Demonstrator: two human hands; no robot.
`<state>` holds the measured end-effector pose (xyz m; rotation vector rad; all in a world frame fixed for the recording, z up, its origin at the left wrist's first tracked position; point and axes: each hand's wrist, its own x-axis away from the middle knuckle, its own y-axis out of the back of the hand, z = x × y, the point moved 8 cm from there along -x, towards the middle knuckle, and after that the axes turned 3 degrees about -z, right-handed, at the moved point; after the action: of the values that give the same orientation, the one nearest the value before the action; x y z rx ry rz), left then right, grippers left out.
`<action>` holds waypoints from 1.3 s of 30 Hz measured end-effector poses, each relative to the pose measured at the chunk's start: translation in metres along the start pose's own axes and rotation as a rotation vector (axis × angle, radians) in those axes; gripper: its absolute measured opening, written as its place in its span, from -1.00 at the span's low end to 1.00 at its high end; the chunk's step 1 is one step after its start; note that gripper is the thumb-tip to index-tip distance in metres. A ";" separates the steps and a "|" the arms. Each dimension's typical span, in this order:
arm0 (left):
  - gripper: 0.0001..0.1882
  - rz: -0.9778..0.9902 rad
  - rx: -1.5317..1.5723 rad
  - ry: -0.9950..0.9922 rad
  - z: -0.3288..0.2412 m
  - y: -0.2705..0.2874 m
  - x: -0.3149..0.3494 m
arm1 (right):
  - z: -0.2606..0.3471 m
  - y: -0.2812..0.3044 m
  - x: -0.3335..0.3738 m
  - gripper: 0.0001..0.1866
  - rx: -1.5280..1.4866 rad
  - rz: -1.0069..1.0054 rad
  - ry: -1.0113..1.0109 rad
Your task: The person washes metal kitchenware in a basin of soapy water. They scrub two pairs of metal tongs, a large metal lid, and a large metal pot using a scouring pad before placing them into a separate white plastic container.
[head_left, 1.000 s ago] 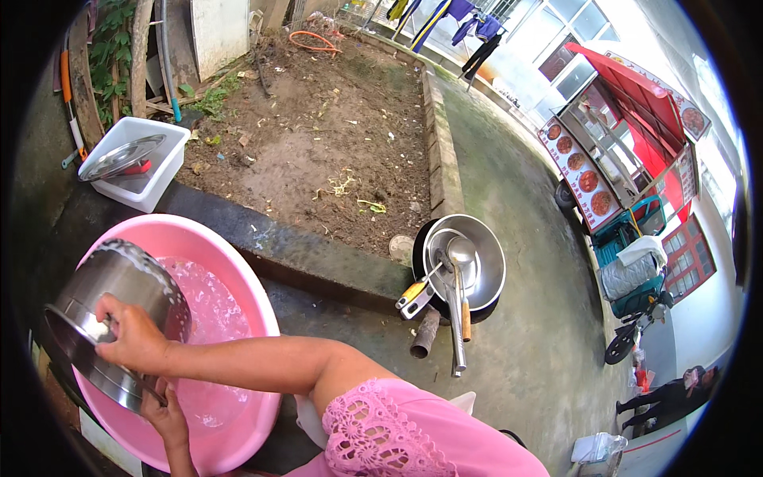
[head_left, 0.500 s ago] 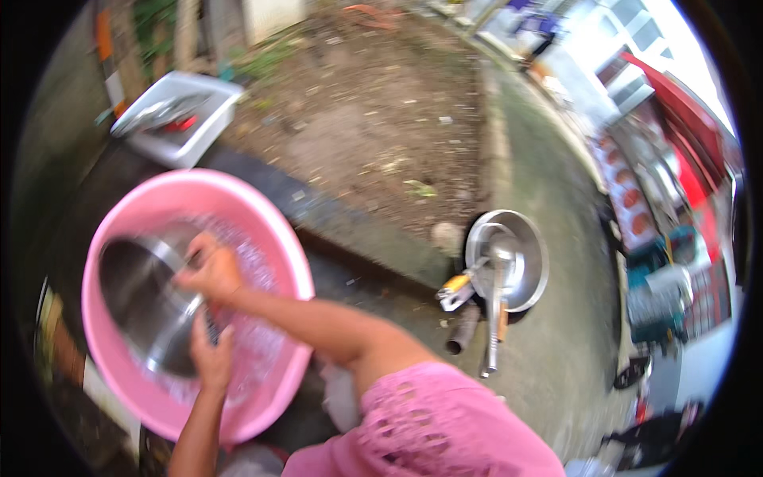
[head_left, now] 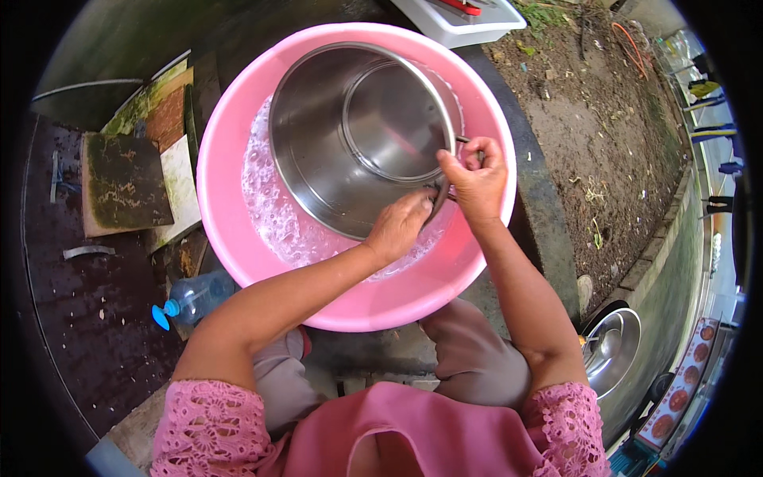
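Note:
A deep stainless steel pot (head_left: 318, 119) lies tilted in a large pink basin (head_left: 350, 314) of foamy water (head_left: 274, 215), its mouth turned up toward me. On the pot's right side is a dark, curved handle (head_left: 439, 199). My left hand (head_left: 397, 226) is closed at this handle, beside the rim; its fingertips are partly hidden. Just above and to the right, my right hand (head_left: 481, 179) grips the pot at the upper end of the handle, fingers curled and thumb against the rim.
A white plastic tub (head_left: 477, 32) with something red stands beyond the basin. To the left lie a clear bottle with a blue cap (head_left: 199, 298) and mossy boards (head_left: 123, 187). A metal bowl (head_left: 624, 350) sits at right, past the concrete curb (head_left: 548, 211) and bare soil (head_left: 588, 159).
My view has swung left, so the basin now sits in the middle. The pot's mouth faces me more fully. Both hands remain at its handle side.

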<state>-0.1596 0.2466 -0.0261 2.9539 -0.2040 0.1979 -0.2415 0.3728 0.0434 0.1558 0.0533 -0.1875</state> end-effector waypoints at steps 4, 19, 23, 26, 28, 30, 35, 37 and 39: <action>-0.71 0.327 -0.938 -0.115 0.074 0.068 0.019 | 0.000 0.013 0.001 -0.60 -0.047 0.019 -0.024; -0.58 0.656 -1.460 0.127 0.112 0.096 0.003 | 0.001 0.000 0.021 -0.56 0.187 0.120 0.080; -0.56 0.449 -1.199 0.062 0.142 0.051 0.011 | -0.005 -0.023 0.025 -0.55 0.115 0.165 0.020; -0.52 0.113 0.109 0.214 0.063 -0.011 -0.028 | -0.009 -0.025 0.031 -0.55 0.153 0.179 0.044; -0.56 0.203 0.032 0.072 0.065 -0.007 -0.024 | -0.009 -0.024 0.030 -0.55 0.174 0.200 0.039; -0.55 0.293 -0.806 0.175 0.114 0.057 -0.005 | -0.009 -0.017 0.033 -0.55 0.151 0.188 0.073; -0.58 0.488 -1.343 0.405 0.156 0.111 0.016 | -0.012 -0.026 0.044 -0.55 0.200 0.253 0.067; -0.49 0.224 -0.873 0.291 0.168 0.057 0.031 | 0.001 -0.044 0.049 -0.53 0.179 0.313 0.149; -0.49 0.169 -0.144 0.268 0.102 0.003 0.008 | -0.001 -0.038 0.045 -0.54 0.193 0.275 0.160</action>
<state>-0.1395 0.2241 -0.1241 2.7305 -0.4112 0.5710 -0.2044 0.3279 0.0332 0.3680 0.1720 0.0950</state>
